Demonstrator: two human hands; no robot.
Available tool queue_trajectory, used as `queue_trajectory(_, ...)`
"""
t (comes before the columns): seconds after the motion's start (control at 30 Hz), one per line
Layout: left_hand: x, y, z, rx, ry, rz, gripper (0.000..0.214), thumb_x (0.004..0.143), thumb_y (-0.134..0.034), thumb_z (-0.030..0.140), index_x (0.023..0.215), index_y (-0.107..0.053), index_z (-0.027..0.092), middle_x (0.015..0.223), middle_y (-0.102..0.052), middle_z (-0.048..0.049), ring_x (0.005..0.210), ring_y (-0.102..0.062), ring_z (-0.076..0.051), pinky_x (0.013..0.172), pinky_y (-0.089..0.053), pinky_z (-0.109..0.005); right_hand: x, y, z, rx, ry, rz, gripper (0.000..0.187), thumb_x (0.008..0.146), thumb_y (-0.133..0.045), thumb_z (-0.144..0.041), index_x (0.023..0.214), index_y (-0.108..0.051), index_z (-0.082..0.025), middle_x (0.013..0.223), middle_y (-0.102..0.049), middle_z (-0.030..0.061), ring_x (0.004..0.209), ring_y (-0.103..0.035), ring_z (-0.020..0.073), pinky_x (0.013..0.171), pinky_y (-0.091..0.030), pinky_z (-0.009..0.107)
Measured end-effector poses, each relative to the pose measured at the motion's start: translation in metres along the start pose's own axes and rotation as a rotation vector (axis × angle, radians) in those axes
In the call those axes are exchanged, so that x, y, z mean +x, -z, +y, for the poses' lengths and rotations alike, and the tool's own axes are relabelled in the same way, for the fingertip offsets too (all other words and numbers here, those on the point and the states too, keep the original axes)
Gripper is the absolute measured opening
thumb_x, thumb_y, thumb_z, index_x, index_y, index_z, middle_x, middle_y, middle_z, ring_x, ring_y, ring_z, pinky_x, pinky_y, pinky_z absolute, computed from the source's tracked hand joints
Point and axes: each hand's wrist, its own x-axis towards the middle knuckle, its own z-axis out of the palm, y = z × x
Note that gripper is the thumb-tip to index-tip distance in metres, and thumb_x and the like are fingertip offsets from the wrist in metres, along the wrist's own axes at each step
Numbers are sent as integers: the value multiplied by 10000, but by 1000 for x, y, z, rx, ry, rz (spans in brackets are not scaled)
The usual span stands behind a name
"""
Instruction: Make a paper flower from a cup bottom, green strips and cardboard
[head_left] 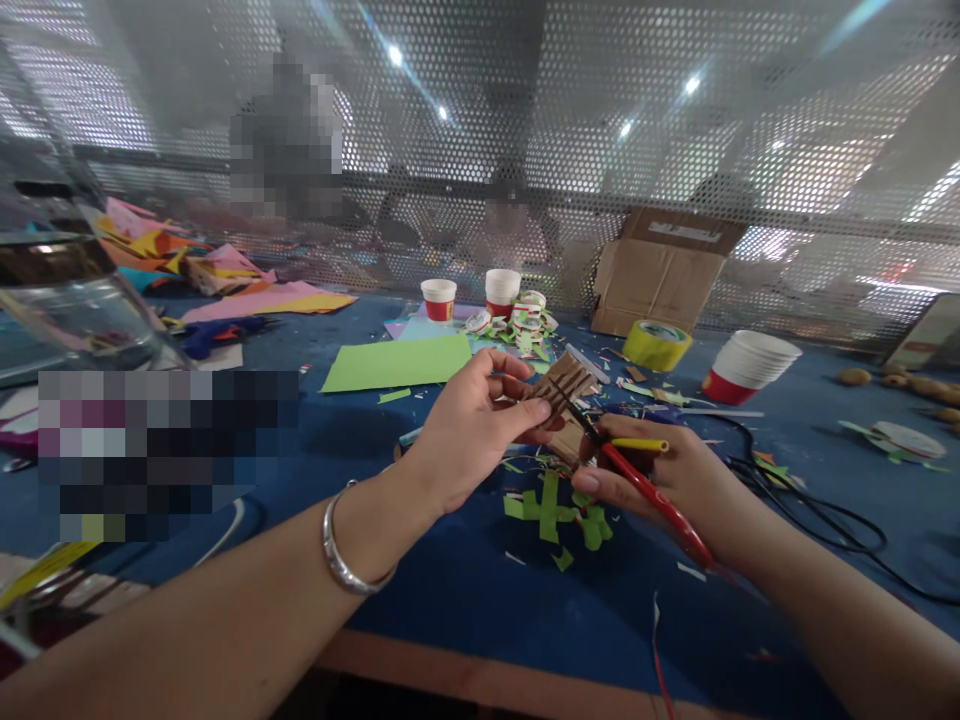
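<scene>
Between the fingers and thumb of my left hand (480, 420) is a small brown cardboard piece (568, 388) with dark stripes, held tilted above the table. My right hand (675, 470) is closed around a slim red pen-shaped tool (656, 503). Its dark front end points at the lower edge of the cardboard; whether it touches, I cannot tell. A yellow rod (641, 444) sticks out by the right fingers, partly hidden. Below both hands lie green paper cuttings (550, 508). Another brown piece (568, 443) shows just under the cardboard.
Green paper (397, 362) lies behind my left hand. Paper cups (439, 300) stand farther back, with stacked cups (750, 366) at right. Yellow tape (658, 345) is near a cardboard box (660, 270). A black cable (817, 515) curls at right; a clear container (67, 290) stands left.
</scene>
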Motion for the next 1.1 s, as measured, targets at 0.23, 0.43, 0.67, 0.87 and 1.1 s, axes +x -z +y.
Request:
queue_trajectory(0.23,1,2,1,-65,58,2,316,797,-723,56,940,-469,175,801,-658,9,717,-727,-157,705,-612,-315,-1,1,3,-10,43,-36,252,830,-764,-421,848,-636,-205,775,-613,-30,705,-547,131,647,-460,230)
queue_trajectory(0.43,2,2,3,-65,65,-20,301,797,-708,37,843,-443,171,770,-651,22,696,-731,-149,694,-596,-301,0,1,2,-95,15,-42,293,867,-702,-489,839,-624,-209,757,-608,-24,696,-545,137,618,-442,241)
queue_trajectory(0.67,2,1,4,-64,46,-23,338,782,-705,45,788,-397,183,754,-628,44,731,-737,-166,686,-580,-303,-2,0,-1,-64,21,-18,317,858,-701,-510,808,-626,-206,733,-592,-24,668,-532,131,611,-439,240)
queue_trajectory(0.87,2,2,5,-62,48,-27,321,792,-696,46,807,-407,184,767,-628,46,732,-734,-156,696,-585,-303,-1,2,3,-89,46,-27,292,868,-704,-491,828,-642,-208,755,-601,-21,686,-545,133,624,-434,239)
queue_trajectory(1.1,2,2,5,-47,38,-22,317,796,-700,43,809,-415,181,767,-618,48,741,-736,-156,684,-596,-297,-1,3,1,-102,11,-47,313,860,-705,-509,846,-637,-204,764,-594,-23,692,-527,134,620,-422,240)
